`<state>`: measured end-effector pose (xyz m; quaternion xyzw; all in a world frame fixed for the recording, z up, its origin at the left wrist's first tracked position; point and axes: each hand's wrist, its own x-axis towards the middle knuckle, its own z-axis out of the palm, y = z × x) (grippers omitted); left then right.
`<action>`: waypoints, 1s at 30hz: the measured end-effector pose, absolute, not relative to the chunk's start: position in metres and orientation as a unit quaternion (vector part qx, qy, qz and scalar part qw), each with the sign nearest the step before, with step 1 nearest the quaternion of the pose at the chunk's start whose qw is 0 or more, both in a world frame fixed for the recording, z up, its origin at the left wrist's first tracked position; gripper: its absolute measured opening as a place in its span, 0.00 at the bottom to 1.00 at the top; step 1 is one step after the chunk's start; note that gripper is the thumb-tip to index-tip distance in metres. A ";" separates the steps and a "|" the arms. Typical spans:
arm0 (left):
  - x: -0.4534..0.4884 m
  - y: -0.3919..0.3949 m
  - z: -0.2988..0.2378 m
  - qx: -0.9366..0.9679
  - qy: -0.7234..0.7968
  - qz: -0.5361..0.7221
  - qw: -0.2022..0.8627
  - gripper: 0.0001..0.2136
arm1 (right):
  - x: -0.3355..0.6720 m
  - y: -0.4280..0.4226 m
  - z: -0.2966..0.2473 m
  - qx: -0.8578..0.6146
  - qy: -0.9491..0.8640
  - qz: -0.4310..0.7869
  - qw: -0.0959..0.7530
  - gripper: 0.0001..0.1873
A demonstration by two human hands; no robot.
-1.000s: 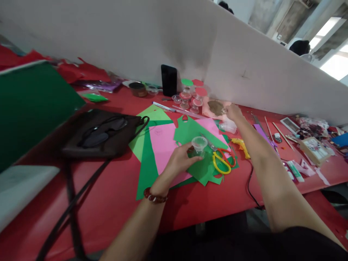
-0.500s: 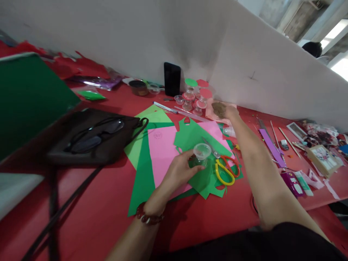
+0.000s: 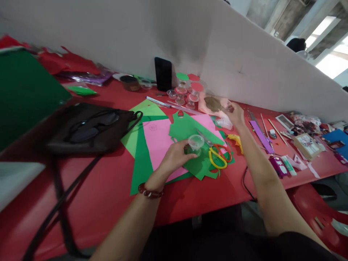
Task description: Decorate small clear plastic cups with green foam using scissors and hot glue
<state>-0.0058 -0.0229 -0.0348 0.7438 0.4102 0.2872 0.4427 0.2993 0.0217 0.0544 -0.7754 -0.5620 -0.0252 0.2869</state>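
My left hand (image 3: 176, 156) is wrapped round a clear plastic piece with a wide rim on top (image 3: 196, 142), apparently small cups put end to end. It is upright over cut green paper (image 3: 187, 127). Scissors (image 3: 219, 157) with yellow and orange handles lie just right of it. My right hand (image 3: 236, 113) is closed at the right edge of a pink sheet (image 3: 201, 105) bearing a brown, sand-like heap (image 3: 213, 104). What its fingers hold, if anything, I cannot make out. Below that hand a clear ribbed cup (image 3: 224, 124) lies on its side.
Clear cup pieces with red and green tops (image 3: 181, 90) stand near the wall beside a leaning black phone (image 3: 163, 74). Glasses rest on a dark bag (image 3: 92, 130) at left. A purple strip (image 3: 261, 136) and a framed box (image 3: 307, 145) lie right. A red chair (image 3: 315, 214) stands below.
My right hand has drawn back to the right from the brown heap, uncovering more of it. My left hand keeps its hold on the clear cups. The view has shifted slightly.
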 end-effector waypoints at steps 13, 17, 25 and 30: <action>-0.008 -0.024 -0.025 0.737 0.441 0.293 0.420 0.22 | 0.228 -0.076 -0.010 -0.537 -0.578 0.220 0.574 0.35; -0.006 -0.029 -0.022 0.750 0.435 0.277 0.415 0.23 | 0.229 -0.084 -0.004 -0.510 -0.588 0.252 0.575 0.31; -0.007 -0.033 -0.026 0.757 0.400 0.294 0.425 0.24 | 0.211 -0.093 0.005 -0.503 -0.629 0.264 0.531 0.29; -0.007 -0.034 -0.026 0.762 0.405 0.290 0.413 0.22 | 0.209 -0.094 0.005 -0.496 -0.642 0.280 0.513 0.27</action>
